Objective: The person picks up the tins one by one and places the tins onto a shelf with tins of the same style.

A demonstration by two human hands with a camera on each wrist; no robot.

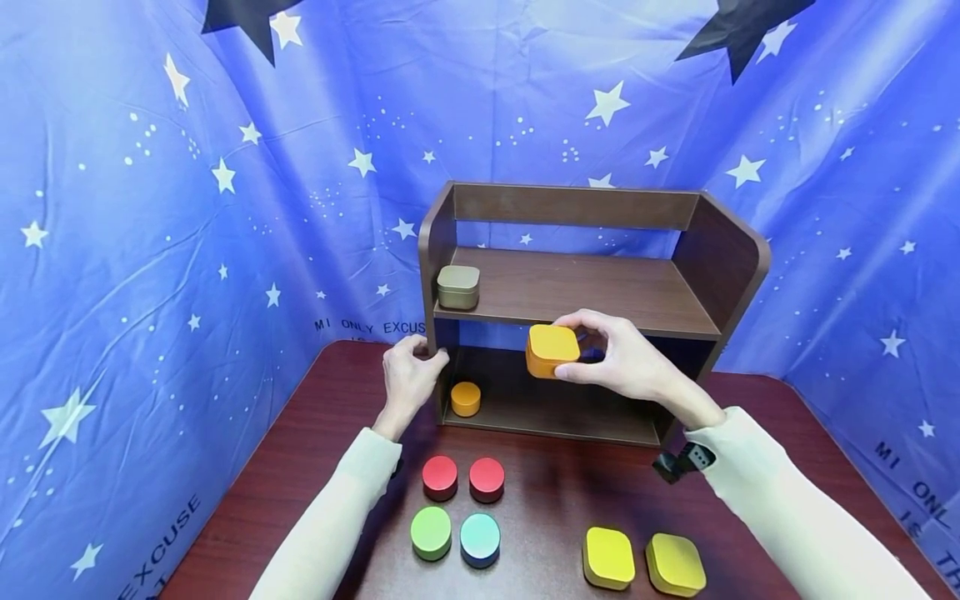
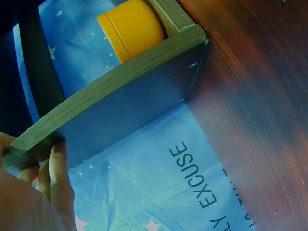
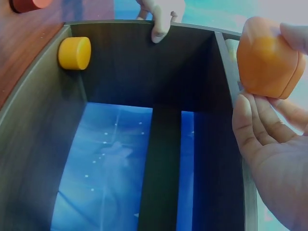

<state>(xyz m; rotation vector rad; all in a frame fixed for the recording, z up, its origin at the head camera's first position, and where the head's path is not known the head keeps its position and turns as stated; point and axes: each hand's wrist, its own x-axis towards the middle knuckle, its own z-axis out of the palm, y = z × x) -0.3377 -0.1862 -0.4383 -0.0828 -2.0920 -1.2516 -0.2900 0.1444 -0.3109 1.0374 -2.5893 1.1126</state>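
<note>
My right hand [image 1: 628, 360] holds an orange square tin with rounded corners [image 1: 551, 350] between thumb and fingers. It is in front of the middle board of a dark brown two-tier shelf [image 1: 577, 283]. With thumb and fingers on either side, my left hand [image 1: 408, 382] grips the shelf's left side panel [image 2: 130, 101]. On the lower tier, at the left end, stands a round orange tin [image 1: 466, 400], seen also in the right wrist view beside the panel [image 3: 74, 53]. A beige-gold square tin [image 1: 458, 287] sits at the left end of the upper tier.
On the dark red table [image 1: 300, 450] before the shelf are two red round tins [image 1: 440, 477], a green one [image 1: 431, 533] and a teal-lidded one [image 1: 480, 539]. Two yellow square tins [image 1: 608, 557] lie to the right. A blue starry cloth [image 1: 337, 208] hangs behind.
</note>
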